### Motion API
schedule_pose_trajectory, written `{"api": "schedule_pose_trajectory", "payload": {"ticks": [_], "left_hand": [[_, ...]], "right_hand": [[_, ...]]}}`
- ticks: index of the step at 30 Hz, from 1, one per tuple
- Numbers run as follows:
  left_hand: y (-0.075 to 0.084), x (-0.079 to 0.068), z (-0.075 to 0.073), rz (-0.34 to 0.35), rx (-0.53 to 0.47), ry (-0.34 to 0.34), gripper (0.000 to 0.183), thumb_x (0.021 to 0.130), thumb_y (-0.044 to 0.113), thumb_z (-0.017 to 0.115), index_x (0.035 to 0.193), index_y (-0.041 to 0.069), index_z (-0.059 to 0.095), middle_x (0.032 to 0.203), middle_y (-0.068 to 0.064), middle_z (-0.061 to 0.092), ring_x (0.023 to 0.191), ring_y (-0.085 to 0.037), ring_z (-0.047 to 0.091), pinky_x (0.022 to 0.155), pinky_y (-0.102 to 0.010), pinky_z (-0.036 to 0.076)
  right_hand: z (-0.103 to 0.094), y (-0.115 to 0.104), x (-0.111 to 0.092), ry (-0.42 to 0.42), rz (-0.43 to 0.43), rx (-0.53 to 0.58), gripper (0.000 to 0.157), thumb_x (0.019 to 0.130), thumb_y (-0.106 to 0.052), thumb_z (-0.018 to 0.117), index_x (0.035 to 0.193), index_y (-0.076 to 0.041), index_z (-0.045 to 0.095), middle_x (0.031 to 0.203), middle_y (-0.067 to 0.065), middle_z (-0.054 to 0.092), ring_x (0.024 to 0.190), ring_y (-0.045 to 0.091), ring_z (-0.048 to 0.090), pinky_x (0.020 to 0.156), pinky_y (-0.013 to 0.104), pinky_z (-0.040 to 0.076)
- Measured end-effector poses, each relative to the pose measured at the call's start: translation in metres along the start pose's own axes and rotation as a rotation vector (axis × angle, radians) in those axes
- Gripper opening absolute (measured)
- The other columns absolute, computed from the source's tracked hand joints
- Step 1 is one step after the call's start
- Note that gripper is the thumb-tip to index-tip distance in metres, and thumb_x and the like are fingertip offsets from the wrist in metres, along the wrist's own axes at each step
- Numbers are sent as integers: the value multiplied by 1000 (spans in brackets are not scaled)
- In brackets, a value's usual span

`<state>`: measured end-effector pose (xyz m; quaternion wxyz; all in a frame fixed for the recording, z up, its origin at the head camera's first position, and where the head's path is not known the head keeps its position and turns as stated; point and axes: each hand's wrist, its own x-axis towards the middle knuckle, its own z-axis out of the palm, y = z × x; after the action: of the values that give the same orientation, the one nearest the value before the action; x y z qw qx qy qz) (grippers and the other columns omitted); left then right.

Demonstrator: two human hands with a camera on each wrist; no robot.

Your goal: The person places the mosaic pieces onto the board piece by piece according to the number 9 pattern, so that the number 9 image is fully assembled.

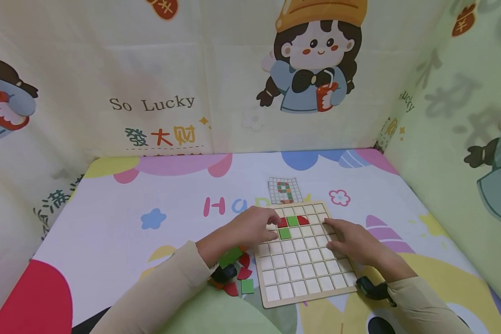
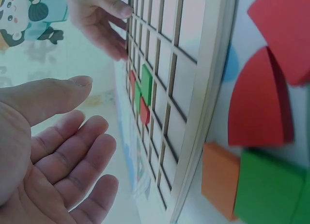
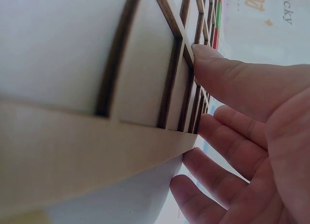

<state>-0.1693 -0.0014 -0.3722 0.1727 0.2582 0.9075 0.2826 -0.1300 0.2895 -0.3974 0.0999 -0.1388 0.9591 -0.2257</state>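
Four pieces in the wooden board, just to the right of the left hand: a red piece closest to the fingertips, then a green square and a second red piece along the same row, plus a lower green square one row nearer. Thumb and fingers of the left hand parted, with nothing visible between; cannot tell if touching the red piece. Farther off, at the opposite edge, the right hand, thumb on the grid and fingers relaxed along the side. Long axis of the board apparently from near to far, slightly slanted. Loose pieces beside its left edge, near the left wrist.
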Motion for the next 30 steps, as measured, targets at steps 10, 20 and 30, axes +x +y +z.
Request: {"api": "schedule_pose_trajectory", "payload": {"ticks": [10,20,30], "left_hand": [[-10,-13,-12,-5,-19,18,37,89,20,77,122,9,67,118,-5,68,112,-21,61,86,-34,55],[-17,-24,-19,7,-34,46,36,88,18,77,121,7,66,117,-7,68,113,-26,61,85,-36,55],[-36,-34,-23,-64,-30,68,37,88,19,77,122,9,66,118,-5,67,114,-23,60,83,-35,56]], "right_hand": [[0,0,-1,0,3,1,63,90,-17,73,143,6,47,141,28,50,132,49,43,104,62,36],[2,1,-2,10,-8,3,63,90,-18,73,143,5,48,141,27,51,131,49,44,104,62,37],[1,1,0,0,6,-4,64,90,-17,73,144,5,47,142,27,50,132,49,43,104,62,36]]}}
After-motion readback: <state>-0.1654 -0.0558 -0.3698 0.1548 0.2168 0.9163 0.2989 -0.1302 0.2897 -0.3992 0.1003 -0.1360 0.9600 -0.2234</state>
